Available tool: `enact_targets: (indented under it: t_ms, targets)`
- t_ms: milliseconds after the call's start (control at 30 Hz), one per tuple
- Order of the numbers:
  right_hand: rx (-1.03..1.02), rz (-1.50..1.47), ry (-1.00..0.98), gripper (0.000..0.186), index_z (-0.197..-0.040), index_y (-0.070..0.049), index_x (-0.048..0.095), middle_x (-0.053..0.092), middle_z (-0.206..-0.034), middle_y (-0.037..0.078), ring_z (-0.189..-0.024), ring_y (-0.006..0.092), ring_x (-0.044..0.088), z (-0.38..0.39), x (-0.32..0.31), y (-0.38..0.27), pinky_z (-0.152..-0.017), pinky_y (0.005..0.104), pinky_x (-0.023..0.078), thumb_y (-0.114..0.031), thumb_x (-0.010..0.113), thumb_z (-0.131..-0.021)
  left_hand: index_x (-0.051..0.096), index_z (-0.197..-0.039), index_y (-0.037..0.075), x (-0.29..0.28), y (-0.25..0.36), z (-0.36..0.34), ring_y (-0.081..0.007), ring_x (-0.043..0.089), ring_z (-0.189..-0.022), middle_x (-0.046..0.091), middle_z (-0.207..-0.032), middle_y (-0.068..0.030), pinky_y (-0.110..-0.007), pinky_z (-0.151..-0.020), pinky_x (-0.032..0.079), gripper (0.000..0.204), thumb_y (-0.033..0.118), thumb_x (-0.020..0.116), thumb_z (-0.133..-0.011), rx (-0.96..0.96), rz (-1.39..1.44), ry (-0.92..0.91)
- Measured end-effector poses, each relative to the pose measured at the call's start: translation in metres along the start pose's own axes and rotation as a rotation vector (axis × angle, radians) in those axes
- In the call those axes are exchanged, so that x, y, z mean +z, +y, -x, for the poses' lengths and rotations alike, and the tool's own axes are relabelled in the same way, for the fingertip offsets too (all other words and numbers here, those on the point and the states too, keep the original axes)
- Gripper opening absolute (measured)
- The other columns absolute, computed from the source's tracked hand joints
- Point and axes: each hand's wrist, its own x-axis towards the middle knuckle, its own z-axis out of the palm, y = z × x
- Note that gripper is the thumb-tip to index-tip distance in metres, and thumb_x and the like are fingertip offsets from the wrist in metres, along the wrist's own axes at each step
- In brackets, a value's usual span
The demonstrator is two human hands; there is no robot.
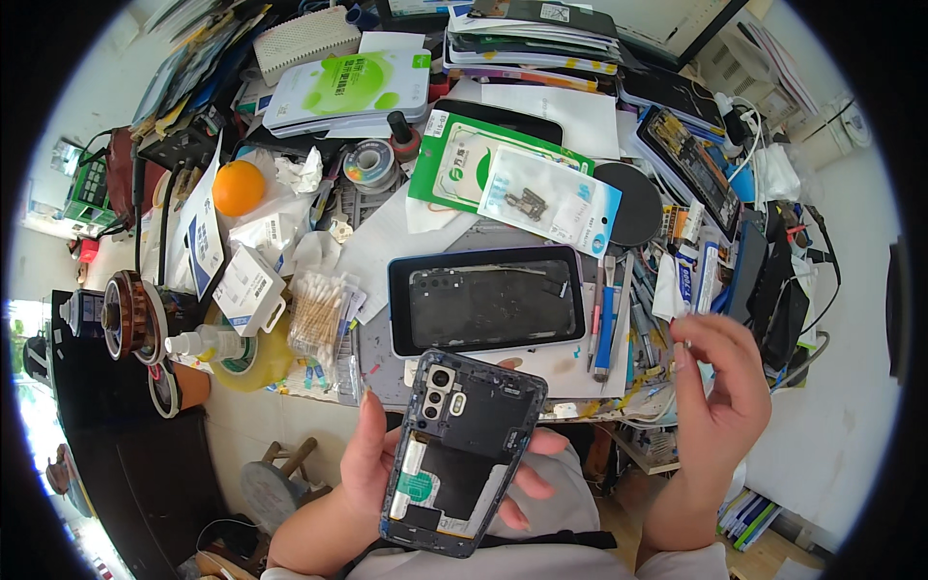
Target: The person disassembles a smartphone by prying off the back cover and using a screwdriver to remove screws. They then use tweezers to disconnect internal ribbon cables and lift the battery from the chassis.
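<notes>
My left hand (366, 456) is wrapped round a smartphone (474, 406) with its back cover off, tilted in front of my body. Its camera lenses, black inner panels and a battery with a green mark face up. To the right, over the table's front edge, my right hand (727, 396) is raised with thumb and forefinger pinched. Whatever sits between those fingertips, if anything, is too small to name. Beyond the held smartphone, a dark phone panel (493, 304) with camera holes lies on a larger black device (404, 280). Screwdrivers and tweezers (605, 319) lie right of it.
A bag of cotton swabs (319, 309), a white box (249, 290) and an orange (239, 188) stand left. A packet of small metal parts (551, 198), a solder reel (371, 166) and paper stacks (532, 48) fill the back. Pens, tubes and cables crowd the right; a stool (275, 493) stands below.
</notes>
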Motion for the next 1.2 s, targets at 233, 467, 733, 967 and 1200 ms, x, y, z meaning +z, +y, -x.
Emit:
enact_targets:
  t_ms: [233, 467, 733, 967, 1200]
  targets:
    - [0.060, -0.041, -0.005, 0.024, -0.103, 0.002, 0.075, 0.073, -0.106, 0.014, -0.097, 0.0257, 0.070, 0.005, -0.002, 0.000, -0.087, 0.0330, 0.053, 0.009, 0.073, -0.080, 0.003, -0.166, 0.025, 0.000, 0.005, -0.001, -0.0544, 0.053, -0.128, 0.027, -0.154, -0.0444, -0.065, -0.097, 0.050, 0.108, 0.090, 0.038, -0.087, -0.071, -0.287, 0.050]
    - [-0.115, -0.088, -0.146, 0.027, -0.103, -0.002, 0.076, 0.071, -0.100, 0.011, -0.083, 0.0217, 0.067, -0.008, 0.011, -0.026, -0.070, 0.0301, 0.052, 0.006, 0.078, -0.077, 0.006, -0.166, 0.024, 0.017, 0.002, -0.003, -0.0534, 0.056, -0.125, 0.032, -0.152, -0.0445, -0.064, -0.097, 0.050, 0.111, 0.093, 0.034, -0.084, -0.135, -0.468, 0.180]
    - [-0.229, -0.183, -0.248, 0.025, -0.097, -0.003, 0.078, 0.071, -0.095, 0.009, -0.080, 0.0213, 0.065, -0.022, 0.024, -0.043, -0.067, 0.0305, 0.050, 0.003, 0.080, -0.073, 0.002, -0.166, 0.012, 0.003, -0.003, -0.003, -0.0481, 0.053, -0.130, 0.031, -0.157, -0.0381, -0.056, -0.104, 0.048, 0.118, 0.093, 0.033, -0.085, -0.072, -0.175, -0.054]
    - [-0.309, -0.165, -0.240, 0.034, -0.104, -0.006, 0.076, 0.069, -0.095, 0.006, -0.075, 0.0215, 0.064, -0.024, 0.025, -0.036, -0.061, 0.0316, 0.049, 0.003, 0.082, -0.072, 0.004, -0.166, 0.012, -0.005, -0.006, 0.002, -0.0492, 0.053, -0.129, 0.031, -0.156, -0.0392, -0.059, -0.103, 0.048, 0.119, 0.093, 0.033, -0.084, -0.054, -0.138, -0.071]
    - [-0.265, -0.134, -0.305, 0.022, -0.097, -0.002, 0.077, 0.071, -0.094, 0.009, -0.079, 0.0215, 0.065, -0.019, 0.023, -0.039, -0.066, 0.0307, 0.050, 0.001, 0.080, -0.076, 0.005, -0.166, 0.025, 0.010, -0.002, 0.003, -0.0538, 0.058, -0.121, 0.035, -0.149, -0.0449, -0.064, -0.094, 0.051, 0.111, 0.095, 0.028, -0.084, -0.094, -0.354, 0.161]
